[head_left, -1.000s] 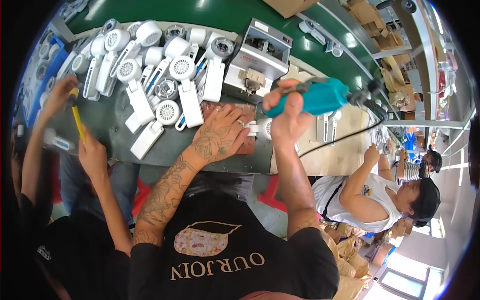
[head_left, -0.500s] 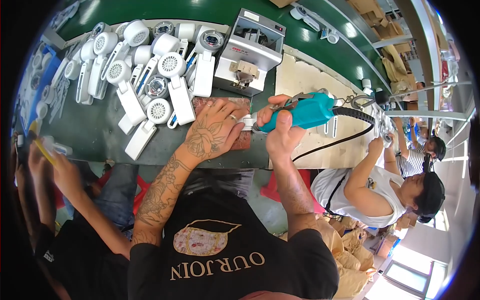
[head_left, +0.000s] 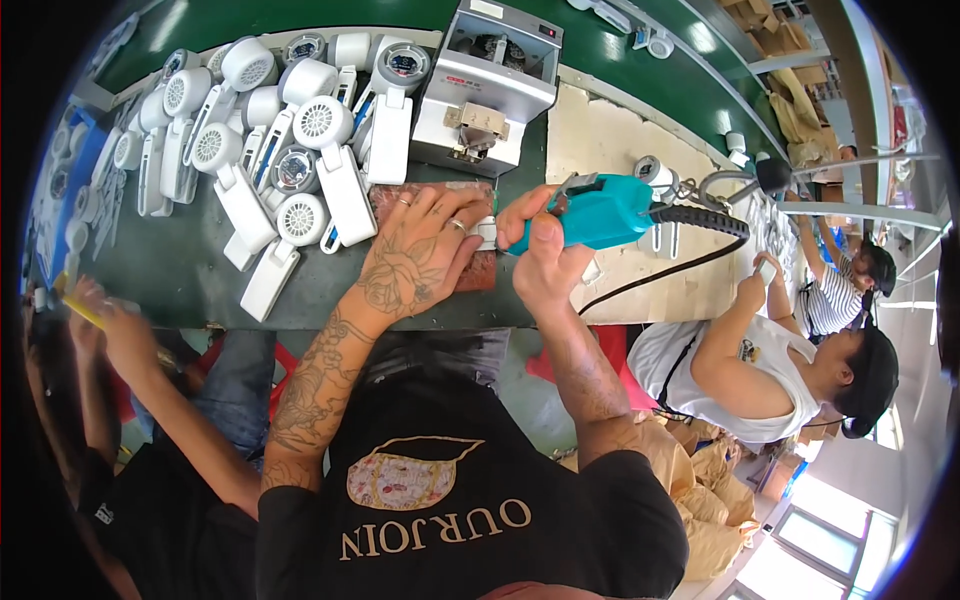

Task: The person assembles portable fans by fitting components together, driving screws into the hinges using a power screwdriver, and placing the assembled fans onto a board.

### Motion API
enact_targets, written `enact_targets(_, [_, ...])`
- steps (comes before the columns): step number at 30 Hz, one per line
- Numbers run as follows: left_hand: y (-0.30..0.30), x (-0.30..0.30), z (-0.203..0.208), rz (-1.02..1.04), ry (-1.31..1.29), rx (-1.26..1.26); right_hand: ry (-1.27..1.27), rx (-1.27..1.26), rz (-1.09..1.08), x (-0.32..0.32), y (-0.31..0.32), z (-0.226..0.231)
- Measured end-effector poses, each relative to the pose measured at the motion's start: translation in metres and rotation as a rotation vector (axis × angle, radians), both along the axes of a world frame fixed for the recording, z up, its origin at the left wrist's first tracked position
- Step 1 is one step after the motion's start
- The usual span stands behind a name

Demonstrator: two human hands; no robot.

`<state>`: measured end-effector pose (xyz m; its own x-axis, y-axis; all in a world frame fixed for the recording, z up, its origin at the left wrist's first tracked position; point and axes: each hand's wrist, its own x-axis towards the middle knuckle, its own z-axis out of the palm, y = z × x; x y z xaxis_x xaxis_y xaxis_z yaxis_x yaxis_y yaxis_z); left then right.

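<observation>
My left hand [head_left: 420,250] lies over the reddish worn pad [head_left: 478,275], fingers bent round a white plastic piece [head_left: 487,232]. Only one end of that piece shows, past my fingertips; the rest is hidden under the hand. My right hand [head_left: 545,255] is wrapped round a teal electric screwdriver [head_left: 605,215] held nearly level, its nose pointing left at the white piece. Whether the bit touches the piece is hidden by the fingers. A black coiled cord [head_left: 705,217] runs from the screwdriver's back end.
Many white handheld fans [head_left: 322,125] are heaped at the left. A grey metal machine [head_left: 485,90] stands behind the pad. Cardboard [head_left: 590,140] covers the bench at right. One co-worker [head_left: 740,370] sits at right; another person's hands [head_left: 125,330] hold a yellow tool at left.
The view has shifted slightly, so the bench things sit a little further left and up. My right hand and the screwdriver remain against the white piece, with my left hand still on it.
</observation>
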<state>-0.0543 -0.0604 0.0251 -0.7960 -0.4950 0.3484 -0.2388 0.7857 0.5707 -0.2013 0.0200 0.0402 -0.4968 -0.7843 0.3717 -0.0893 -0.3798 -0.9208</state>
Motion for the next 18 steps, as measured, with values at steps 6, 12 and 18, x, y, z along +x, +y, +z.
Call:
enact_targets(6, [-0.003,0.008,0.006,-0.017,0.042,0.013,-0.016,-0.016,-0.046,0.005,-0.002,-0.004])
enact_targets(12, [0.034,0.037,0.014,-0.096,0.01,-0.287,-0.399,-0.122,-0.128,0.014,0.043,0.041])
enact_targets(18, [-0.006,0.125,0.04,0.727,0.411,0.223,-0.204,-0.258,-0.16,0.011,0.081,0.052])
